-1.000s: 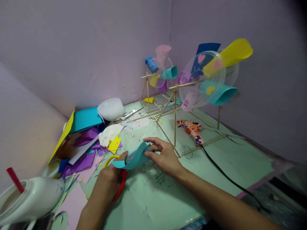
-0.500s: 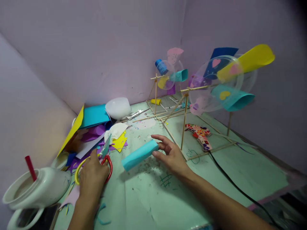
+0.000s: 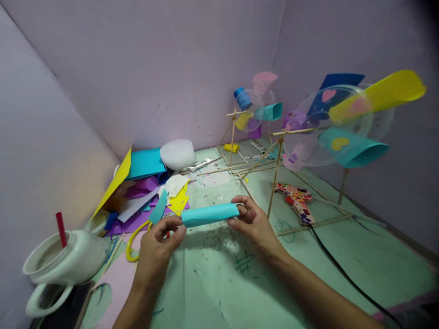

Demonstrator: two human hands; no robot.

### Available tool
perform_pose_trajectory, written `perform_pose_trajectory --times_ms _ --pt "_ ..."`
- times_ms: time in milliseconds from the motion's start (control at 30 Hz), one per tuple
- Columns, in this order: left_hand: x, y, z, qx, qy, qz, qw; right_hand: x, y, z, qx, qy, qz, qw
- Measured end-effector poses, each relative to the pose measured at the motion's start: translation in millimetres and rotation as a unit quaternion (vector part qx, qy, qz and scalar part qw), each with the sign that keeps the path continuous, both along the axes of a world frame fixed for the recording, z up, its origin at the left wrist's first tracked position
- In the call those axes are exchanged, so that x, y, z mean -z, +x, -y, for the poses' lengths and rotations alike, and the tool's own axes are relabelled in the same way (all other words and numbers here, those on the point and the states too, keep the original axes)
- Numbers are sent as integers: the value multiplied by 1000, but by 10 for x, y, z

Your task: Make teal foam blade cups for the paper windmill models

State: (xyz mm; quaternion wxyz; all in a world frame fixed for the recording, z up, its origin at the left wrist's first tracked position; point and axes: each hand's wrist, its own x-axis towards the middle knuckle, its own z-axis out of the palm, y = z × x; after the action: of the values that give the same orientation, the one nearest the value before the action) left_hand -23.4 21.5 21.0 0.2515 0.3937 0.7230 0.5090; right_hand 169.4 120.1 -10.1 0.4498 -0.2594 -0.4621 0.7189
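Observation:
A turquoise rolled paper tube (image 3: 210, 214) is held nearly level above the middle of the table. My right hand (image 3: 253, 224) grips its right end between thumb and fingers. At the left end, the thumb and curled fingers of my left hand (image 3: 160, 242) close on the tube's edge. Scissors with a yellow handle loop (image 3: 130, 244) lie just behind my left hand, which partly covers them. A turquoise paper scrap (image 3: 158, 210) rests by them, close to a yellow paper piece (image 3: 179, 201).
Two stick-framed wheels with paper scoops stand at right, the nearer wheel (image 3: 318, 128) larger. Below it lies a floral-patterned glue gun (image 3: 297, 201) with a black cable (image 3: 343, 269). At left are a white pot (image 3: 78, 256) with a red stick (image 3: 61, 228) and piled coloured sheets (image 3: 146, 164).
My left hand has let go of the scissors and moved right to the tube's left end. The tube has turned from slanted to nearly level. The camera view has shifted slightly left.

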Motion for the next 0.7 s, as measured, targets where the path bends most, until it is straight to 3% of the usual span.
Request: perform_pose_trajectory --times_ms 100,233,367,433,533,600,700 --pt "44 54 -28 -16 14 52 998 12 -8 8 -12 -7 -15 1000" --pt "73 96 -41 1 55 39 998 12 -33 28 -43 -23 -16 999" --pt "72 133 -11 -39 106 -93 989 7 -39 11 -8 -40 3 999" --pt "62 164 8 -53 161 -209 963 16 -31 -10 35 -52 23 998" --pt "49 223 33 -25 236 -333 913 44 -26 -30 55 -66 56 995" --pt "54 258 46 3 258 -349 901 65 -33 -28 29 -70 72 995" --pt "76 291 60 18 254 -276 927 95 -54 -17 -24 -71 93 993"
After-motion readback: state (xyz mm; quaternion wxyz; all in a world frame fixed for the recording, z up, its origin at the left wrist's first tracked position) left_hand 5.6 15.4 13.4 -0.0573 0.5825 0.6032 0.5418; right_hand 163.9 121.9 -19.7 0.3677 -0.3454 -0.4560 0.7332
